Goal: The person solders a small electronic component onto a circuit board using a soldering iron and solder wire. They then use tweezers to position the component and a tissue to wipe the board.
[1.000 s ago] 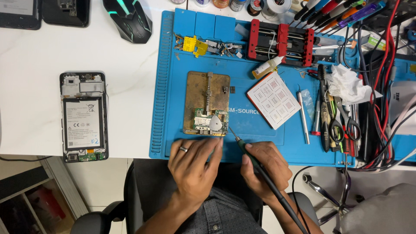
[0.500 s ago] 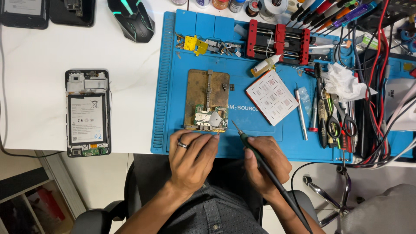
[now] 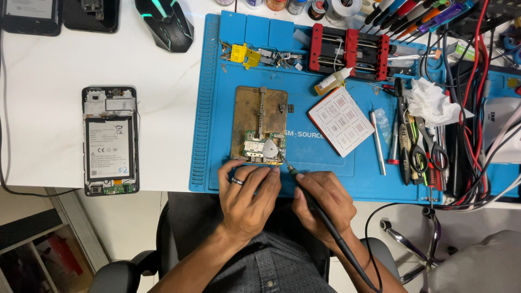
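Observation:
A small green circuit board (image 3: 259, 147) is clamped at the near end of a brown metal holder plate (image 3: 259, 111) on the blue work mat (image 3: 217, 108). My left hand (image 3: 247, 192), a ring on one finger, rests its fingertips at the plate's near edge and holds nothing that I can see. My right hand (image 3: 320, 201) grips a black soldering iron (image 3: 312, 203) like a pen, its thin tip touching the board's right edge. The iron's cable runs down past my wrist.
An opened phone (image 3: 110, 140) with its battery showing lies on the white table at left. A black mouse (image 3: 164, 23) sits at the back. A white stencil card (image 3: 342, 120), tweezers, scissors (image 3: 426, 146), a red-and-black clamp (image 3: 347, 49) and tangled cables (image 3: 477, 108) crowd the right side.
The view has shifted slightly. My left fingertips have moved up to the plate's near edge, and the iron's tip has come in against the board.

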